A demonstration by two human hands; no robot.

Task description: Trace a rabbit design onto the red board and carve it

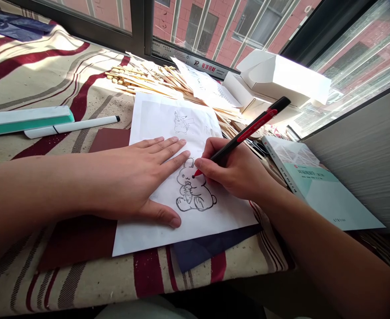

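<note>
A black and red pen (pixel 248 133) is gripped in my right hand (pixel 237 170), its red tip touching the face of a rabbit drawing (pixel 196 188). The drawn rabbit holds a carrot and is outlined in dark ink. My left hand (pixel 141 175) lies flat with spread fingers on the white sheet of paper (pixel 141 237), left of the rabbit. Higher up on the same sheet is a smaller, fainter Pikachu drawing (pixel 181 122). Brown paper (pixel 78 243) and dark blue paper (pixel 211 248) stick out from under the sheet.
On the striped cloth (pixel 108 288) at left lie a white marker (pixel 71 127) and a white and green box (pixel 25 119). Thin wooden sticks (pixel 141 79) and white boxes (pixel 274 79) sit by the window. A pale green book (pixel 321 181) lies at right.
</note>
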